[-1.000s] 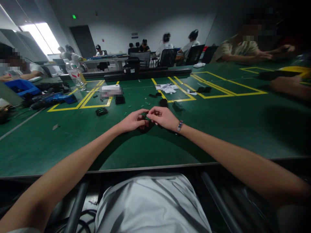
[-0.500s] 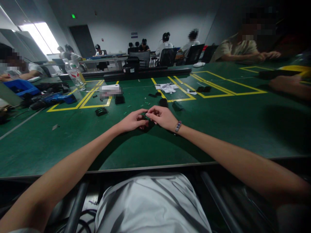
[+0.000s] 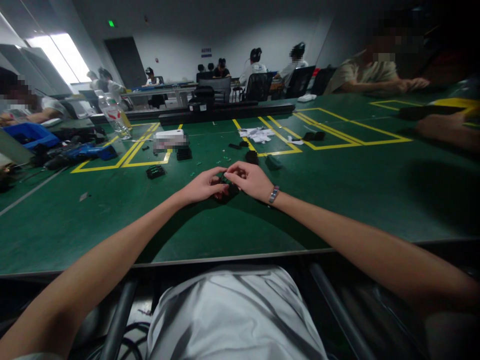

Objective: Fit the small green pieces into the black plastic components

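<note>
Close together over the green table (image 3: 225,230), both hands meet around a small dark piece (image 3: 226,192) with green bits in it. My left hand (image 3: 205,185) grips its left side between thumb and fingers. My right hand (image 3: 252,181), with a metal band at the wrist, pinches at its top; what lies between those fingertips is too small to name. A black block with green parts (image 3: 155,172) lies left of my hands. Tiny green pieces (image 3: 199,163) are scattered beyond them, near a round black object (image 3: 251,157).
White papers (image 3: 257,134), a white box (image 3: 169,138), a plastic bottle (image 3: 114,116) and a black ribbed block (image 3: 184,153) stand farther back. At left are a blue bin (image 3: 28,135) and blue-black tools (image 3: 88,152). Another person's hand (image 3: 446,129) rests at right.
My right hand's fingers have shifted slightly up and left at the dark piece, showing a bit more of it. The view has moved slightly.
</note>
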Tool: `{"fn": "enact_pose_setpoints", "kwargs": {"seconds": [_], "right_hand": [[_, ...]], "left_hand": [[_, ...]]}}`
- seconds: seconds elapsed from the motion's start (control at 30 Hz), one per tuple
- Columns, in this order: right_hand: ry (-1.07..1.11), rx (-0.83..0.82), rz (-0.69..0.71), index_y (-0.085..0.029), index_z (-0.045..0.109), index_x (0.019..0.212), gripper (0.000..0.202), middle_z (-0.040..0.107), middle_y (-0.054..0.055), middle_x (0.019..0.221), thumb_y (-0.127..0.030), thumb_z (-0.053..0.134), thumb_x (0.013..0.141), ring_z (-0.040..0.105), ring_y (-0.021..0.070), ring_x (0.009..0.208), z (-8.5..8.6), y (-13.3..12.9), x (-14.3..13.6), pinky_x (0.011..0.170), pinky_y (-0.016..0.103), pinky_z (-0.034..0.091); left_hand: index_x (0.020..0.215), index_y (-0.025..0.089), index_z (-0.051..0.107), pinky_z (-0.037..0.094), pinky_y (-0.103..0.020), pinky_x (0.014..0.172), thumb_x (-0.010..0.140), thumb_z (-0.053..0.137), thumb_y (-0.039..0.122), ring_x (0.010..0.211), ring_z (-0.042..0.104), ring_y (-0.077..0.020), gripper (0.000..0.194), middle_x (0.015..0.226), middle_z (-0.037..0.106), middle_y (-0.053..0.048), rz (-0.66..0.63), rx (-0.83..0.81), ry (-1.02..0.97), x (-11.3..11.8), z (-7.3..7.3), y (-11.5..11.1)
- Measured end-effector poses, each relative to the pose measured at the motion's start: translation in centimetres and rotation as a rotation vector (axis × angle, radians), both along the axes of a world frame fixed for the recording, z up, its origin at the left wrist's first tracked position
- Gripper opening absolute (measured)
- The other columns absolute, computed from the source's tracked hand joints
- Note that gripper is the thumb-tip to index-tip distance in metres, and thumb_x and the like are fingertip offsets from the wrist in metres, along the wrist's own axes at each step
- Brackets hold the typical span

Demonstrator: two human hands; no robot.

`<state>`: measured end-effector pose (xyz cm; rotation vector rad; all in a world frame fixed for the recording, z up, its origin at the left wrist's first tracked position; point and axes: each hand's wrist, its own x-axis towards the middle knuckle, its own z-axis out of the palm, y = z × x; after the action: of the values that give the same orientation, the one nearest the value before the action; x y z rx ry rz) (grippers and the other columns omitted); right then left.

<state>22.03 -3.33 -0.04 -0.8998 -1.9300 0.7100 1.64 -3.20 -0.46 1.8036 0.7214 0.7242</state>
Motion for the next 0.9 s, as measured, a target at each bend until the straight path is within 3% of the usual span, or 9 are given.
{"fn": "enact_pose_setpoints", "kwargs": {"seconds": [0.2, 0.6, 0.9], "right_hand": [[-0.012, 0.039, -0.028, -0.016, 0.064, 0.096, 0.030, 0.061, 0.002, 0.070, -0.045, 0.063, 0.088, 0.052, 0.0136, 0.060, 0.41, -0.19, 0.21, 0.055, 0.026, 0.038], [-0.057, 0.053, 0.054, -0.017, 0.059, 0.105, 0.034, 0.062, 0.000, 0.072, -0.041, 0.070, 0.082, 0.054, 0.0127, 0.059, 0.30, -0.31, 0.22, 0.055, 0.026, 0.041], [-0.085, 0.048, 0.155, -0.018, 0.056, 0.113, 0.035, 0.063, -0.001, 0.073, -0.034, 0.069, 0.084, 0.056, 0.0129, 0.059, 0.14, -0.27, 0.35, 0.056, 0.026, 0.043]], "left_hand": [[0.136, 0.015, 0.042, 0.054, -0.024, 0.059, 0.088, 0.062, 0.024, 0.062, 0.066, -0.0120, 0.053, 0.082, 0.069, -0.005, -0.006, 0.002, -0.014, -0.12, -0.15, 0.21], [0.128, 0.016, 0.040, 0.052, -0.023, 0.057, 0.081, 0.060, 0.013, 0.060, 0.065, -0.0107, 0.051, 0.085, 0.070, -0.005, -0.037, -0.023, -0.067, -0.02, -0.29, 0.44], [0.120, 0.019, 0.037, 0.049, -0.021, 0.054, 0.083, 0.064, 0.018, 0.057, 0.064, -0.0115, 0.046, 0.069, 0.064, 0.003, -0.026, -0.026, -0.062, -0.04, -0.36, 0.40]]}}
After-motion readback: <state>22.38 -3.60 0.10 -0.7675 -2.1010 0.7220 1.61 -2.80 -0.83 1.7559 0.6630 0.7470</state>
